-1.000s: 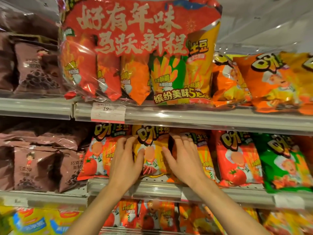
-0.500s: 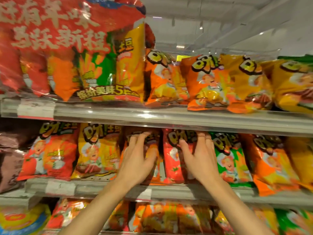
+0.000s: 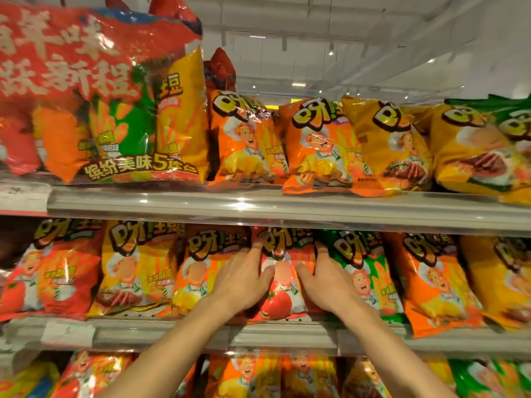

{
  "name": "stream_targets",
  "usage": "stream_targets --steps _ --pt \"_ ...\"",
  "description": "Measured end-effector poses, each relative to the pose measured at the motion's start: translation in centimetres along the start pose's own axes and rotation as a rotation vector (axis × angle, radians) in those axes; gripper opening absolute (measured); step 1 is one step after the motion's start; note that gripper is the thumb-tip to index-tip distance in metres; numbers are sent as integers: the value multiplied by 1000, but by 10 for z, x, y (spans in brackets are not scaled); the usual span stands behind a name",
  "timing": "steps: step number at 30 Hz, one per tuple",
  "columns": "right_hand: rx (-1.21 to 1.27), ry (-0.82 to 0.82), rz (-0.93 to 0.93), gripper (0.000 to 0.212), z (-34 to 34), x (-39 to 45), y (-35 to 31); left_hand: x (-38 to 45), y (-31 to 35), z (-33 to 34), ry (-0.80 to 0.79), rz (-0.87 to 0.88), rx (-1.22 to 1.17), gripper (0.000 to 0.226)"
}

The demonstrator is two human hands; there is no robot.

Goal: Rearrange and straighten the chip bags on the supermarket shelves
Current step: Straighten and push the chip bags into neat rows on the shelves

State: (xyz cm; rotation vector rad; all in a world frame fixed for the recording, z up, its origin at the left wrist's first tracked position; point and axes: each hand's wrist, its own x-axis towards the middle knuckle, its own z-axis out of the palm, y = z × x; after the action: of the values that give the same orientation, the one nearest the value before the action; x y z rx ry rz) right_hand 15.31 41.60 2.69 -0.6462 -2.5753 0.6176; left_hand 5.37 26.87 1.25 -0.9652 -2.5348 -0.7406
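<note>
While white ceiling beams are running overhead, three grey shelf tiers are filling the view, the middle shelf (image 3: 287, 336) carrying a packed row of chip bags standing side by side; up left a big red multipack (image 3: 86, 90) is showing "缤纷美味5连包"; a blank-looking price tag (image 3: 67, 331) is sitting on the rail; the red tomato chip bag (image 3: 283, 282) is standing mid-row, wedged between orange and green neighbours; the left hand (image 3: 244, 280) and right hand (image 3: 326, 282) are pressing its sides, fingers spread, clasping it.
</note>
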Motion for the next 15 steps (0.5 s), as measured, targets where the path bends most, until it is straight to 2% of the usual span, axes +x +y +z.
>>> stream_targets --steps 7,11,15 --pt "180 36 -25 66 -2 5 4 -1 -6 1 84 81 -191 71" --pt "272 58 -31 56 -6 9 5 2 -6 0 118 55 -249 67" --pt "341 61 -21 59 -10 12 6 2 -2 -6 130 22 -339 62"
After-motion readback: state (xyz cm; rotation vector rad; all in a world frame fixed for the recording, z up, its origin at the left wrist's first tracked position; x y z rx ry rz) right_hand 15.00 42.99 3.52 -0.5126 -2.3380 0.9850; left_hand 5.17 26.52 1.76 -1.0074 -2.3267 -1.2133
